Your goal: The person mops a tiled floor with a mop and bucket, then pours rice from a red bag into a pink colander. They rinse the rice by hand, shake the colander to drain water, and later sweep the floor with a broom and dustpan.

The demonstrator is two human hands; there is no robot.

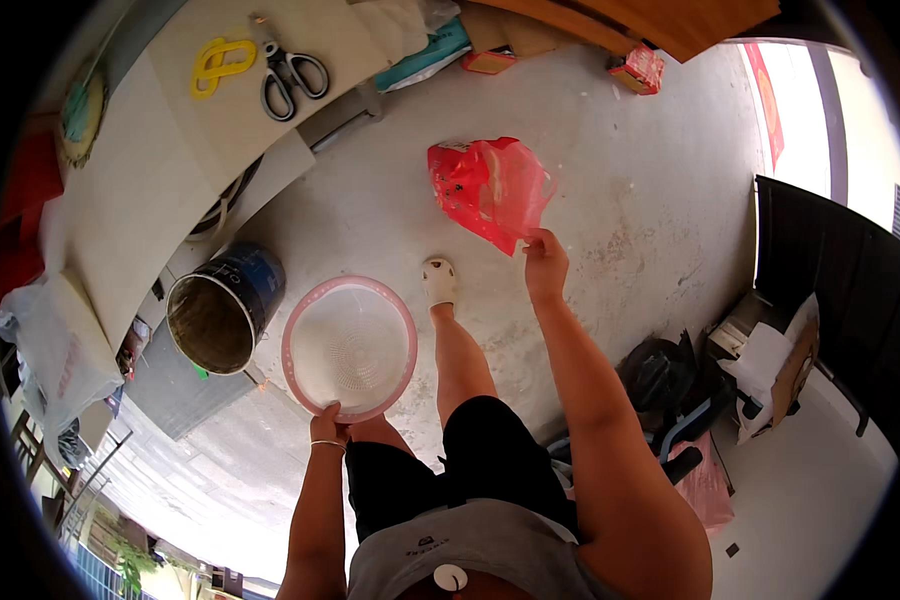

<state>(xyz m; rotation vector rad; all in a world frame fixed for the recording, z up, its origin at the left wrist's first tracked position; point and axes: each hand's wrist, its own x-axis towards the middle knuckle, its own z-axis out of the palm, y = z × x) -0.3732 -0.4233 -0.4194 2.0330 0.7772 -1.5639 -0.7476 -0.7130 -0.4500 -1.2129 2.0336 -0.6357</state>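
My left hand grips the near rim of a round white plastic colander with a pink edge, its perforated bottom facing up at me. Out in front on the right, my right hand pinches the lower corner of a red plastic bag. The bag hangs partly see-through over the floor, and something pale shows inside that I cannot make out. A dark blue bucket stands just left of the colander.
On the table at the upper left lie black-handled scissors and a yellow plastic handle-like piece. A small red box is on the far floor. Cardboard and black items crowd the right side.
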